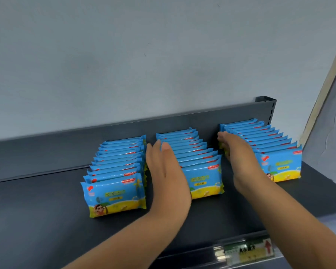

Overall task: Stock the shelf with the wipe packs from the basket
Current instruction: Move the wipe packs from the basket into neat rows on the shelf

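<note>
Left hand (164, 168) and right hand (240, 154), fingers straight, flank the middle wipe-pack row (196, 154).

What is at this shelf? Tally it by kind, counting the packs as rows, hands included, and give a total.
Rows of wipe packs: 3 (left row, middle row, right row)
Hands: 2 (left hand, right hand)
Price label on the front edge: 1
Total: 6

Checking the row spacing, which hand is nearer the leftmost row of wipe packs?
Left. The left hand sits in the gap just right of the leftmost row; the right hand is beyond the middle row, against the right row.
</note>
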